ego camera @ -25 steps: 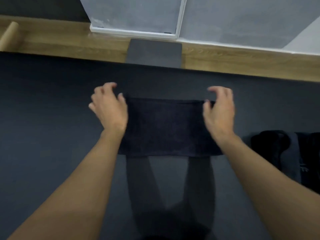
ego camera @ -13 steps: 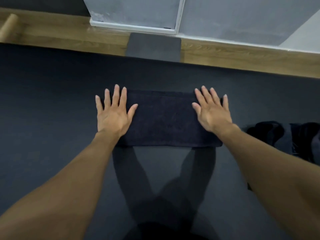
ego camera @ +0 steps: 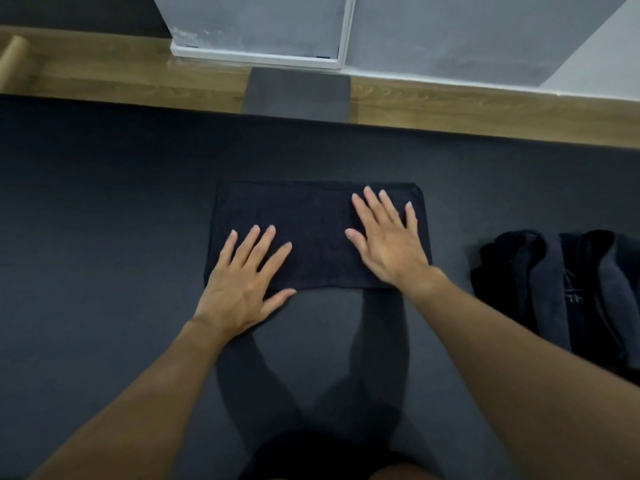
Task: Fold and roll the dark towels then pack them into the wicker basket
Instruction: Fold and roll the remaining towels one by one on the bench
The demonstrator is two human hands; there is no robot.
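A dark towel, folded into a flat rectangle, lies on the dark mat in front of me. My left hand rests palm down on the towel's near left corner, fingers spread, its heel on the mat. Flat on the towel's right half lies my right hand, fingers apart. Neither hand grips anything. A heap of more dark towels lies on the mat to the right. No wicker basket is in view.
Beyond the mat runs a strip of wooden floor with a small grey pad on it. A white-framed grey panel stands against the wall behind. A cardboard tube lies at the far left.
Both hands went from pinching the towel's far corners to lying flat on it. They have since slid toward me and to the right across the towel, the left hand farthest.
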